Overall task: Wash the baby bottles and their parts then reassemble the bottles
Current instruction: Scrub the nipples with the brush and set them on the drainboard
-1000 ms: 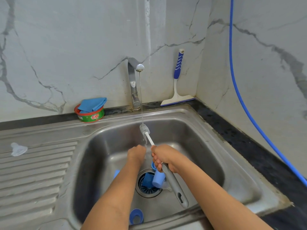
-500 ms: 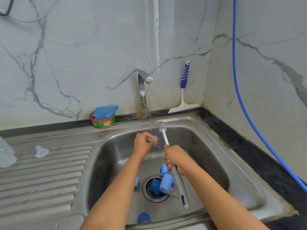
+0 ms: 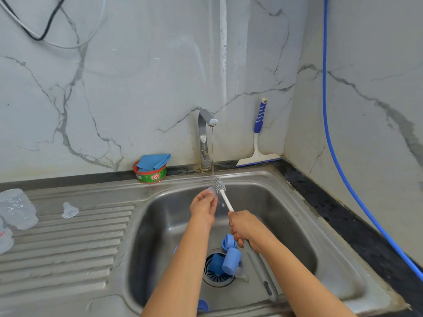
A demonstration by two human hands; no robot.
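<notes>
My left hand [image 3: 203,208] pinches a small clear bottle teat [image 3: 211,191] over the sink, beside the thin stream from the tap [image 3: 207,121]. My right hand [image 3: 245,227] grips the white-and-grey bottle brush [image 3: 225,199], whose bristle head sits under the water next to the teat. Blue caps and rings [image 3: 231,260] lie around the drain. A blue ring [image 3: 203,305] lies at the sink's near wall. Clear bottles [image 3: 17,209] and another clear teat [image 3: 69,210] rest on the drainboard at left.
A green soap tub with a blue cloth [image 3: 151,169] stands behind the steel sink [image 3: 320,225]. A blue-handled squeegee [image 3: 259,138] leans in the corner. A blue hose [image 3: 329,133] runs down the right wall over the dark counter edge.
Both hands have risen from near the drain toward the tap. The left hand now holds the clear teat up at the stream and the brush head has moved against it.
</notes>
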